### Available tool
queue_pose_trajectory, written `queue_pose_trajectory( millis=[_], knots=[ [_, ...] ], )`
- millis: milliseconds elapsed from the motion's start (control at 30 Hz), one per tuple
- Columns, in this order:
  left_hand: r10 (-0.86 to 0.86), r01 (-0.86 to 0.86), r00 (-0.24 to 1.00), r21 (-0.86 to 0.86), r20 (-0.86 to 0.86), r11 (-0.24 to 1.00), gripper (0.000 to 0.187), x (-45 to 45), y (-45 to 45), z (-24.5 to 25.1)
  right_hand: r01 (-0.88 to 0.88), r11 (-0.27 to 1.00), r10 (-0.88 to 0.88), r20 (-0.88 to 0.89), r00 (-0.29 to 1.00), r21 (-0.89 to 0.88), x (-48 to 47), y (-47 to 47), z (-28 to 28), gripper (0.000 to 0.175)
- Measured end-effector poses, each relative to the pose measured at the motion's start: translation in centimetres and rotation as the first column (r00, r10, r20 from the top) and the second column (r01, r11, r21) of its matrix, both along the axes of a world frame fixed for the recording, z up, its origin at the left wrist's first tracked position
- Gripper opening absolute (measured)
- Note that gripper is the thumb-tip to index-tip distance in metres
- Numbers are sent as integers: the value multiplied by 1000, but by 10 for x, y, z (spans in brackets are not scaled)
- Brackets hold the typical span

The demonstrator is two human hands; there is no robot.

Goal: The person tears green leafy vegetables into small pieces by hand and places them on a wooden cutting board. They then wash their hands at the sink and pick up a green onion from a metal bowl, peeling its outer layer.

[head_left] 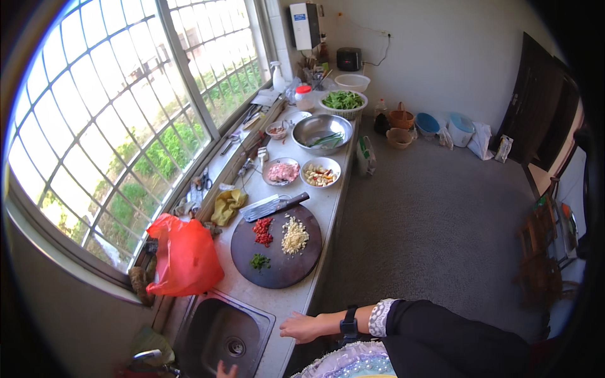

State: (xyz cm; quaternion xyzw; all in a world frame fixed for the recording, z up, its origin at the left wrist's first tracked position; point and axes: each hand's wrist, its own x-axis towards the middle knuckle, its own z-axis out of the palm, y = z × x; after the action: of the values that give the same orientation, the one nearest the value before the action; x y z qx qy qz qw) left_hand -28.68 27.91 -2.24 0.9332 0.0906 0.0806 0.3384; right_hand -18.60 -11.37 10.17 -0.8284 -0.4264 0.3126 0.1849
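My right hand (299, 327), a dark watch on its wrist, is over the counter edge beside the sink, with nothing seen in it; its fingers point down and their spread is unclear. Only the fingertips of my left hand (227, 370) show, apart, over the steel sink (272, 326) near its drain. Beyond lies a round dark cutting board (288, 271) with chopped red pepper (263, 232), minced garlic (295, 235) and chopped greens (259, 262) in separate piles. A cleaver (264, 207) rests across its far edge.
A red plastic bag (186, 260) stands left of the board. Farther along are a plate of raw meat (282, 171), a bowl of garlic cloves and peppers (321, 173), a steel basin (322, 132) and a basket of leafy greens (343, 100). A faucet (147, 354) is at lower left.
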Motion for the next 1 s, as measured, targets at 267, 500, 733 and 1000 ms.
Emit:
queue_pose_trajectory(
  millis=[267,500,733,1000],
  knots=[
    [-24,-74,996,-973,-82,221,53,-16,-94,138,552,610,486,-819,306,569,-2,-49,73,48],
    [110,-37,809,137,-577,990,69,-44,-162,90,186,971,-196,51,979,151,-73,-149,-17,39],
    [113,-16,867,199,-485,980,29,-39,-260,95,555,823,-527,-199,826,120,-106,-292,-58,28],
    [-305,343,911,99,-279,934,26,43,-416,132,871,453,-694,-538,479,190,-76,-396,-55,18]
  ],
)
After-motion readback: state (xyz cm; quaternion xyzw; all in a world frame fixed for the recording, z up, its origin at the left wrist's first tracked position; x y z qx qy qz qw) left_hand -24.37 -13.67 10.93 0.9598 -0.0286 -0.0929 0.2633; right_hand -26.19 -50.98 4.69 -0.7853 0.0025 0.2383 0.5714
